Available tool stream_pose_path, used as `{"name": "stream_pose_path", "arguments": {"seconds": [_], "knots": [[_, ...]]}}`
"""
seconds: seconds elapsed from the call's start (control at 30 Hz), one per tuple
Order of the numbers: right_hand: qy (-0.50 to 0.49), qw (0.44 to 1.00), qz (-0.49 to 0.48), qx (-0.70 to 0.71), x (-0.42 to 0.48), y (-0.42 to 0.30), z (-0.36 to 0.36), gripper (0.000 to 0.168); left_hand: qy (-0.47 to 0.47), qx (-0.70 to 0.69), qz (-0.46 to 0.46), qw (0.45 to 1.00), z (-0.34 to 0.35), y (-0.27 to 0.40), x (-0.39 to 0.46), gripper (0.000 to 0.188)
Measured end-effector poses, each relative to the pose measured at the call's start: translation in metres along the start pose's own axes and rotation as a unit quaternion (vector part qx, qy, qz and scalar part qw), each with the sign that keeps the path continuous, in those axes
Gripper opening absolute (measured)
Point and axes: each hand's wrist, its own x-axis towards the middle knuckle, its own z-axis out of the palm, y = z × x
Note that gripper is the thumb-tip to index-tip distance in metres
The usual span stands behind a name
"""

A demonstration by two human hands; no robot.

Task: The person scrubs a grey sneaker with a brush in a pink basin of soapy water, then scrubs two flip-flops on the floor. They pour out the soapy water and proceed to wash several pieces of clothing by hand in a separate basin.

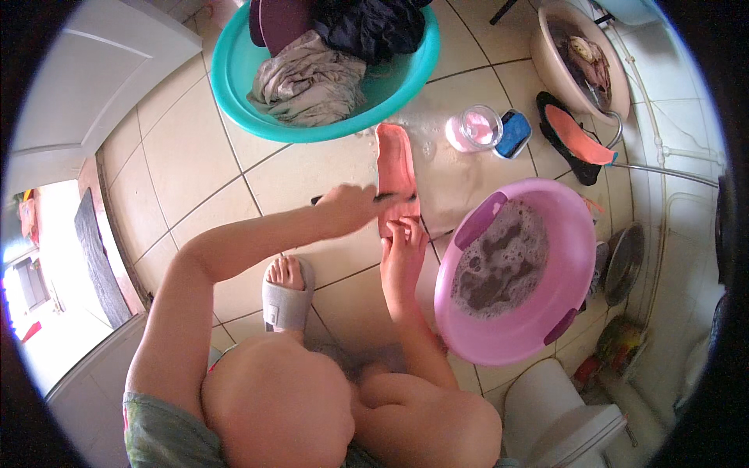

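Note:
A coral-coloured shoe insole (396,161) lies lengthwise on the wet floor tiles before me. My left hand (351,206) comes in from the left, closed around a dark-handled brush (393,198) that lies across the insole; motion blurs its head, and most of the handle is hidden in my fist. At the insole's near end, my right hand (405,248) holds it with bent fingers, the thumb along its left edge. Right of that hand stands a pink basin (450,275) of grey, foamy water.
A teal basin (219,88) holds clothes. Near it stand a clear jar (462,133) with pink contents and a blue-and-white item (515,133). Farther right are a black shoe (550,126) with a coral insole, a metal hose (667,171) and a beige basin (544,70). My slippered foot (288,298) is at left.

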Motion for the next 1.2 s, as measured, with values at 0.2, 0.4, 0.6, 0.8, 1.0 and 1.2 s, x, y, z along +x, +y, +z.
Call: {"name": "stream_pose_path", "arguments": {"seconds": [0.2,0.4,0.6,0.8,1.0,1.2], "knots": [[-0.019,1.0,0.005,0.02,-0.003,-0.008,-0.001,0.04,0.154,-0.001,-0.191,0.969,0.019,-0.069,-0.002,0.075],[-0.002,1.0,0.005,0.011,0.002,-0.007,-0.001,0.039,-0.036,0.003,-0.042,0.998,-0.003,-0.024,-0.022,0.075],[-0.002,1.0,-0.003,0.004,0.001,-0.003,-0.001,0.039,0.014,0.043,-0.052,0.998,-0.001,-0.037,0.021,0.068],[-0.012,1.0,0.007,0.003,0.0,-0.006,-0.002,0.039,0.231,0.026,-0.097,0.968,0.01,-0.055,0.047,0.073],[-0.019,1.0,0.002,0.02,-0.002,-0.01,-0.002,0.037,0.135,0.032,-0.064,0.988,0.017,-0.041,0.029,0.073],[-0.001,1.0,-0.005,0.0,-0.001,-0.002,-0.003,0.038,0.075,0.078,-0.049,0.993,-0.011,-0.019,0.032,0.073]]}}
